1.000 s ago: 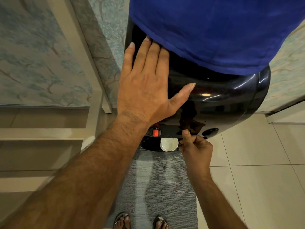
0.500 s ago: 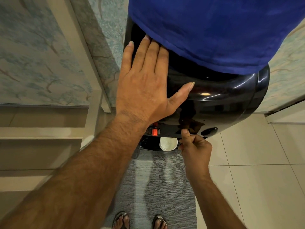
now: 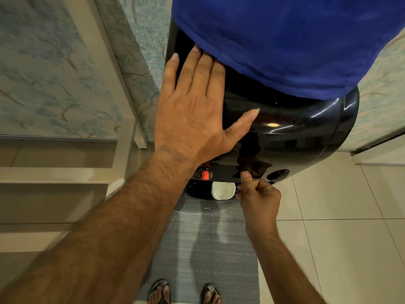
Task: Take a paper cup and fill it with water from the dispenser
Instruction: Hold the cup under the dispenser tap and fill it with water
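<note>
While the left hand lies flat, fingers spread, on the black dispenser, the right hand curls half-closed, thumb up against the front panel. The cup stands under the spout, at nine o'clock of that hand, touching its fingertips.

Left hand lies flat (fingers spread), right hand curled, thumb raised
</note>
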A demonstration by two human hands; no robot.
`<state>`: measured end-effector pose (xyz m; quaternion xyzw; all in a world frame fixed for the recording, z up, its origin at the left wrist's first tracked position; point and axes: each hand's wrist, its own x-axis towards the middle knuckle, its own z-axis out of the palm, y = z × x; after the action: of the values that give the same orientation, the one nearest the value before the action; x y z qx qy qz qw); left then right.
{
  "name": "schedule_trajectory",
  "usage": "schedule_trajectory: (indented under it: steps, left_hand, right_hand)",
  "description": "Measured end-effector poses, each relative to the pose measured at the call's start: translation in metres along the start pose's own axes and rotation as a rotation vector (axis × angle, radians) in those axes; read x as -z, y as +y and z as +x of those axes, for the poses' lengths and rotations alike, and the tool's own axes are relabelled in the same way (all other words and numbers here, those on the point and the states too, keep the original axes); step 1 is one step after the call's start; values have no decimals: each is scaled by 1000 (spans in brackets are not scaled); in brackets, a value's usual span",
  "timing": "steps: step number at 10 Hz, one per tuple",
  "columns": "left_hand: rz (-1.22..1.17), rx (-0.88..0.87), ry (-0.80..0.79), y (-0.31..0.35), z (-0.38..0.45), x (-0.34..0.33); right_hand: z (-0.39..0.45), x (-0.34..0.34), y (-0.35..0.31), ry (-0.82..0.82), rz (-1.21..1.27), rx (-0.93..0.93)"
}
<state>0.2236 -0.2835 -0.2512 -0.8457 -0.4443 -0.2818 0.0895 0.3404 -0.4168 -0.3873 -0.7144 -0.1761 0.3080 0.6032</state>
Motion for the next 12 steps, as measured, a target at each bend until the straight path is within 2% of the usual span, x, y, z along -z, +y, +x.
schedule_trajectory:
  steps: [9,10,12]
  left_hand:
    - [9,1,1,0,0,0]
    - [5,0,0,0,0,0]
    - [10,-3,-8,0,0,1]
  right_hand:
    - [-2,2,4,-26,55,28]
    - [-9,12,13,-96,110,37]
    - [-7,26,64,-45,67,99]
